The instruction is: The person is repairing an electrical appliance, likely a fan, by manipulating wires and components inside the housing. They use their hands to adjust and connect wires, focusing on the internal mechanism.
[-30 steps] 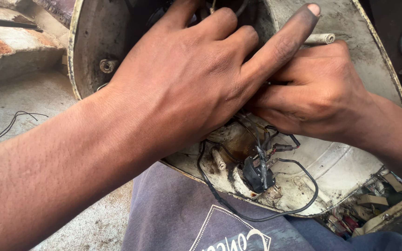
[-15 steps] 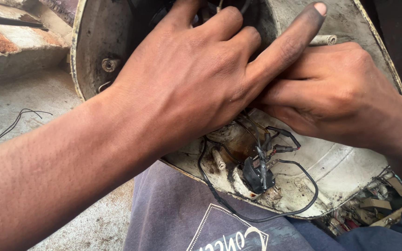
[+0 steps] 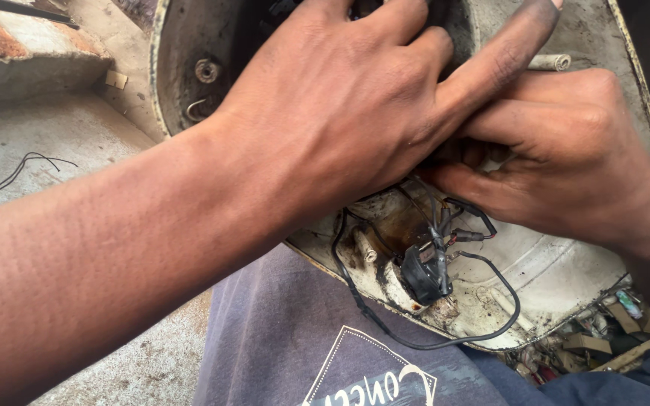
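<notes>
A dirty white round housing [image 3: 558, 271] rests tilted on my lap. My left hand [image 3: 340, 128] lies across its middle, forefinger stretched to the upper right, the other fingers curled into a dark opening. Under that forefinger my right hand [image 3: 566, 165] has its fingers curled tight; what they pinch is hidden. Below both hands, thin black wires [image 3: 355, 293] loop along the lower rim to a small black component [image 3: 423, 274] on a rust-stained patch.
A screw [image 3: 206, 71] sits in the housing's upper left wall and a short white tube [image 3: 551, 62] at the top right. Grey-purple printed cloth [image 3: 280, 338] covers my lap. A loose wire [image 3: 16, 169] lies on the concrete floor. Small scrap parts [image 3: 603, 338] lie at the lower right.
Both hands stay locked in the same place on the housing. The view has shifted slightly, so my left forefinger's tip now runs off the top edge.
</notes>
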